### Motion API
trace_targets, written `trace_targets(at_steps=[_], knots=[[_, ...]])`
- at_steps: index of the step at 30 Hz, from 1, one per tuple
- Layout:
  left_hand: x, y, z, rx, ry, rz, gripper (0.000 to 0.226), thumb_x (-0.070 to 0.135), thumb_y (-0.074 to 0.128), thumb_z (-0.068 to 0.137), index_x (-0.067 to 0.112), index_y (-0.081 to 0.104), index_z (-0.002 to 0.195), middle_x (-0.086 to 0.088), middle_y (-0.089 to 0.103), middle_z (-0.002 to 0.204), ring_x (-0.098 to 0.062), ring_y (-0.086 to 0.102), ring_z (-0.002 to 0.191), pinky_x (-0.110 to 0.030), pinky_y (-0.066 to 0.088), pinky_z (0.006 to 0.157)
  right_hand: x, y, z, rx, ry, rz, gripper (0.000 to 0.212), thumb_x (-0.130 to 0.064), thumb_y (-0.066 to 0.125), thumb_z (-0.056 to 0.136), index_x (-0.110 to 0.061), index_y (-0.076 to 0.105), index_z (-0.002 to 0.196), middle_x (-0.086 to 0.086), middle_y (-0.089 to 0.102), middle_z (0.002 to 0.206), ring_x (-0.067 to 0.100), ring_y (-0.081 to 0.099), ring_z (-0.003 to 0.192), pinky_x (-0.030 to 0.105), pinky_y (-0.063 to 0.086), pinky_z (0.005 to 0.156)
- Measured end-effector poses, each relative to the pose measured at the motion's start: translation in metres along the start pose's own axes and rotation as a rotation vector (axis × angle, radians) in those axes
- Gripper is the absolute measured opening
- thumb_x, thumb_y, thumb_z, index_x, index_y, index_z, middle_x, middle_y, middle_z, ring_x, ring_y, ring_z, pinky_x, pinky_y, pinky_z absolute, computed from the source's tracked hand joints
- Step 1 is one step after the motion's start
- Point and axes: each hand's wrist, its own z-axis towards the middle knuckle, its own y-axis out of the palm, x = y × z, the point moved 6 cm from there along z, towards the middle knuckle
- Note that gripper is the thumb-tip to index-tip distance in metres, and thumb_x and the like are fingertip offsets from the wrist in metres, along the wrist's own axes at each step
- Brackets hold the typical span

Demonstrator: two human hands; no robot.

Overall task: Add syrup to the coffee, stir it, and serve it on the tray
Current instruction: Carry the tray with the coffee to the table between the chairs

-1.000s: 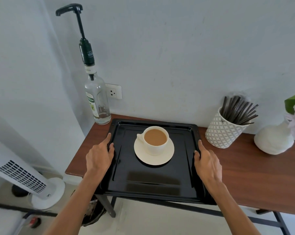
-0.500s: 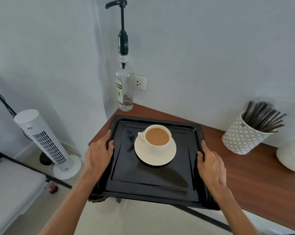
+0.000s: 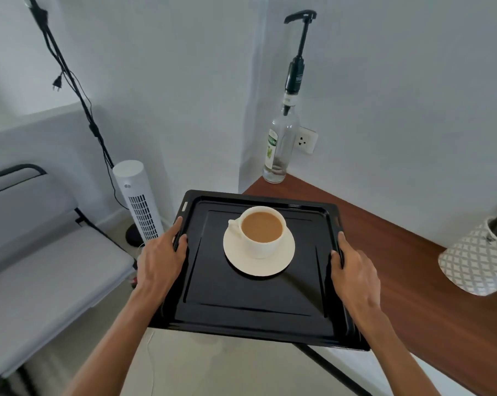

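Observation:
A black tray [image 3: 253,304] is held in the air, mostly past the wooden table's left end. My left hand [image 3: 163,258] grips its left rim and my right hand [image 3: 354,270] grips its right rim. On the tray's far half stands a white cup of milky coffee [image 3: 261,231] on a white saucer [image 3: 258,264]. The clear syrup bottle [image 3: 281,150] with a tall black pump stands in the table's back corner, behind the tray.
The brown table [image 3: 412,270] runs to the right, with a white patterned pot [image 3: 478,258] of dark stirrers at the right edge. A white tower fan [image 3: 136,201], a black stand with cables [image 3: 70,81] and a grey folding chair [image 3: 41,270] stand on the left.
The tray with the cup has been lifted off the table and swung left, away from the wall. My view has turned left, so the fan and chair have come into sight.

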Motion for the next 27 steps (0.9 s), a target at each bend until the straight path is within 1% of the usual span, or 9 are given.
trace_targets(at_steps=[3, 6, 8, 11, 14, 18, 22, 25, 27], knots=[[-0.027, -0.021, -0.004, 0.033, -0.039, -0.003, 0.048, 0.025, 0.057, 0.102, 0.019, 0.053, 0.15, -0.024, 0.077, 0.11, -0.04, 0.071, 0.09, -0.046, 0.057, 0.076, -0.029, 0.011, -0.002, -0.032, -0.05, 0.017, 0.052, -0.024, 0.049, 0.106, -0.021, 0.038, 0.156, 0.01, 0.059, 0.085, 0.025, 0.057, 0.071, 0.035, 0.048, 0.062], [-0.055, -0.043, -0.009, 0.06, -0.088, 0.009, 0.049, 0.026, 0.055, 0.103, 0.021, 0.05, 0.151, -0.019, 0.077, 0.1, -0.034, 0.069, 0.08, -0.037, 0.049, 0.066, -0.06, 0.023, -0.007, -0.049, -0.108, 0.034, 0.052, -0.023, 0.049, 0.106, -0.02, 0.038, 0.156, 0.008, 0.058, 0.082, 0.024, 0.056, 0.069, 0.033, 0.044, 0.061], [-0.075, -0.06, -0.013, 0.079, -0.119, 0.012, 0.048, 0.027, 0.053, 0.103, 0.022, 0.05, 0.151, -0.017, 0.077, 0.096, -0.033, 0.068, 0.079, -0.033, 0.044, 0.065, -0.082, 0.031, -0.01, -0.057, -0.146, 0.041, 0.052, -0.023, 0.049, 0.105, -0.02, 0.039, 0.156, 0.009, 0.058, 0.082, 0.024, 0.054, 0.07, 0.033, 0.043, 0.062], [-0.102, -0.085, -0.018, 0.11, -0.155, 0.021, 0.048, 0.026, 0.053, 0.103, 0.021, 0.051, 0.151, -0.019, 0.077, 0.096, -0.037, 0.07, 0.083, -0.034, 0.045, 0.065, -0.115, 0.045, -0.018, -0.073, -0.192, 0.053, 0.051, -0.023, 0.048, 0.105, -0.021, 0.039, 0.156, 0.01, 0.059, 0.085, 0.024, 0.052, 0.073, 0.034, 0.043, 0.064], [-0.129, -0.11, -0.027, 0.142, -0.204, 0.023, 0.047, 0.026, 0.055, 0.103, 0.021, 0.052, 0.15, -0.02, 0.078, 0.103, -0.04, 0.07, 0.092, -0.04, 0.05, 0.073, -0.147, 0.061, -0.025, -0.103, -0.237, 0.081, 0.051, -0.023, 0.048, 0.106, -0.021, 0.039, 0.156, 0.01, 0.061, 0.088, 0.023, 0.052, 0.074, 0.034, 0.043, 0.065], [-0.168, -0.143, -0.041, 0.189, -0.252, 0.033, 0.047, 0.024, 0.056, 0.103, 0.019, 0.054, 0.149, -0.018, 0.078, 0.107, -0.037, 0.072, 0.092, -0.04, 0.052, 0.075, -0.193, 0.085, -0.039, -0.157, -0.322, 0.1, 0.052, -0.023, 0.046, 0.106, -0.02, 0.037, 0.157, 0.009, 0.061, 0.083, 0.024, 0.057, 0.072, 0.034, 0.043, 0.064], [-0.207, -0.172, -0.054, 0.223, -0.301, 0.065, 0.047, 0.025, 0.055, 0.103, 0.018, 0.052, 0.15, -0.017, 0.078, 0.096, -0.032, 0.07, 0.079, -0.04, 0.054, 0.072, -0.238, 0.109, -0.055, -0.202, -0.406, 0.125, 0.051, -0.021, 0.045, 0.105, -0.019, 0.038, 0.156, 0.012, 0.063, 0.08, 0.028, 0.062, 0.073, 0.04, 0.054, 0.066], [-0.237, -0.195, -0.066, 0.256, -0.365, 0.092, 0.047, 0.027, 0.055, 0.103, 0.021, 0.052, 0.15, -0.016, 0.078, 0.097, -0.031, 0.07, 0.079, -0.038, 0.052, 0.069, -0.272, 0.128, -0.069, -0.229, -0.462, 0.145, 0.05, -0.022, 0.045, 0.106, -0.02, 0.039, 0.155, 0.011, 0.06, 0.077, 0.026, 0.06, 0.069, 0.039, 0.052, 0.061], [-0.256, -0.208, -0.075, 0.273, -0.407, 0.098, 0.047, 0.028, 0.055, 0.104, 0.022, 0.051, 0.15, -0.013, 0.075, 0.083, -0.026, 0.066, 0.067, -0.033, 0.048, 0.063, -0.294, 0.14, -0.078, -0.251, -0.489, 0.165, 0.05, -0.023, 0.045, 0.106, -0.021, 0.039, 0.155, 0.009, 0.059, 0.076, 0.025, 0.06, 0.068, 0.038, 0.051, 0.06]])
